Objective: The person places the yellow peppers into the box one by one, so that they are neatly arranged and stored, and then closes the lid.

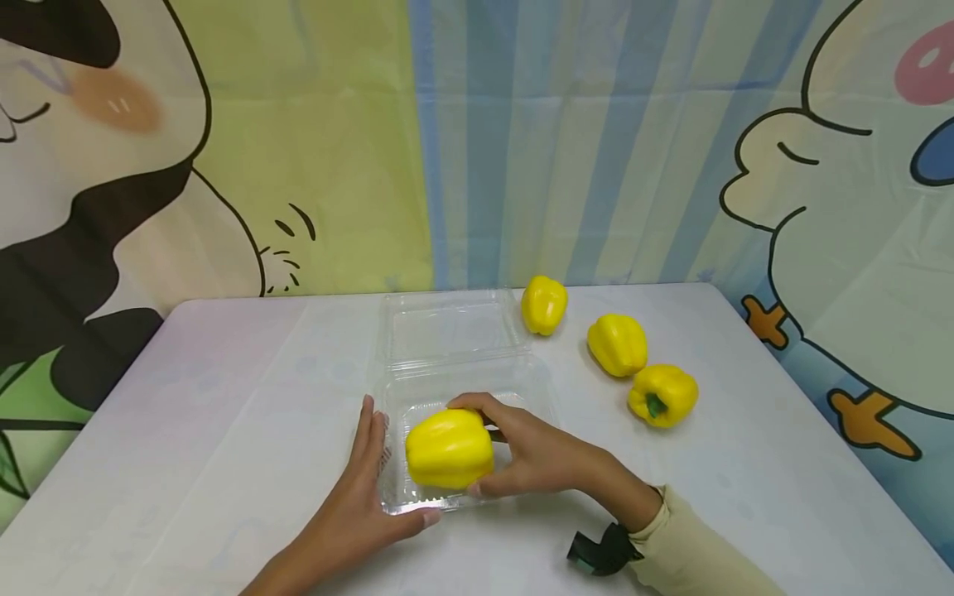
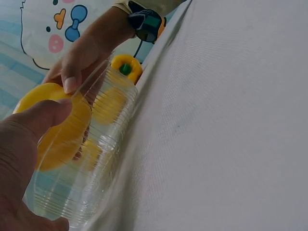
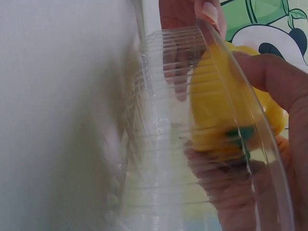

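A yellow bell pepper (image 1: 450,449) lies on its side in the base of a clear plastic clamshell box (image 1: 514,377), gripped by my right hand (image 1: 532,451) with thumb in front and fingers behind. The right wrist view shows its green stem (image 3: 239,136) through the box wall, turned toward the right palm. My left hand (image 1: 365,488) rests along the box's left side, fingers straight along the wall and thumb at the front left corner. In the left wrist view the left thumb (image 2: 55,111) overlaps the rim and the pepper.
The box's lid (image 1: 456,327) lies folded back toward the wall. Three more yellow peppers stand to the right: one by the lid (image 1: 544,305), one farther right (image 1: 618,344), and one with its stem facing forward (image 1: 662,396). A cartoon cloth (image 1: 492,141) hangs behind the white table (image 1: 224,430).
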`<action>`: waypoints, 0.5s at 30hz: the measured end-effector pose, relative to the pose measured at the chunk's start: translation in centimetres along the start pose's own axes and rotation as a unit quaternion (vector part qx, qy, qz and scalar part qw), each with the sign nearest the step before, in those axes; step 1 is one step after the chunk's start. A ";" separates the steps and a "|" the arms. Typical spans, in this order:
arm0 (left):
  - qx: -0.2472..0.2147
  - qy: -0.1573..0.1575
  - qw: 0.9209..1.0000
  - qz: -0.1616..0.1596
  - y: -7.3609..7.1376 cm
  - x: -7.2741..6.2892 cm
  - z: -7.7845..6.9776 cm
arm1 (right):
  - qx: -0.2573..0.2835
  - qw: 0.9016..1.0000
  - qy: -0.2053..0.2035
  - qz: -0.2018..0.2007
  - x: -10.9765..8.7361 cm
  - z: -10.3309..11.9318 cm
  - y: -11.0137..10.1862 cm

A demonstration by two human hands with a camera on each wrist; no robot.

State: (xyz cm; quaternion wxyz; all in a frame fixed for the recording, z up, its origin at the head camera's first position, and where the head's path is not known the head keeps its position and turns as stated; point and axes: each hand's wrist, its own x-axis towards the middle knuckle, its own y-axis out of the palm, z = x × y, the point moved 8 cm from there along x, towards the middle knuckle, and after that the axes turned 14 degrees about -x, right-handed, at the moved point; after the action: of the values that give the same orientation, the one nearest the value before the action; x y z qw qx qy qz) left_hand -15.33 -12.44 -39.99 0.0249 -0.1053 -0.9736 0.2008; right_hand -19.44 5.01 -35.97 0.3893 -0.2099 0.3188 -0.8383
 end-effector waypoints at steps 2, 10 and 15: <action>0.001 0.002 1.000 -0.001 0.0 0.0 0.0 | -0.002 1.000 -0.006 0.005 0.1 0.1 0.3; 0.003 0.009 1.000 -0.001 -0.1 0.1 0.0 | -0.006 1.000 -0.015 0.008 0.5 0.4 0.7; 0.001 0.006 1.000 -0.002 -0.1 0.1 0.0 | 0.004 1.000 -0.018 0.009 0.6 0.4 0.8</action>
State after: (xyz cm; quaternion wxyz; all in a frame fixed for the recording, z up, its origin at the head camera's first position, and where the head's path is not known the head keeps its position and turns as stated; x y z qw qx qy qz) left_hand -15.45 -12.50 -39.97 0.0314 -0.1044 -0.9734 0.2013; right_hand -19.13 3.98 -36.17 0.4030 -0.2200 0.3099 -0.8325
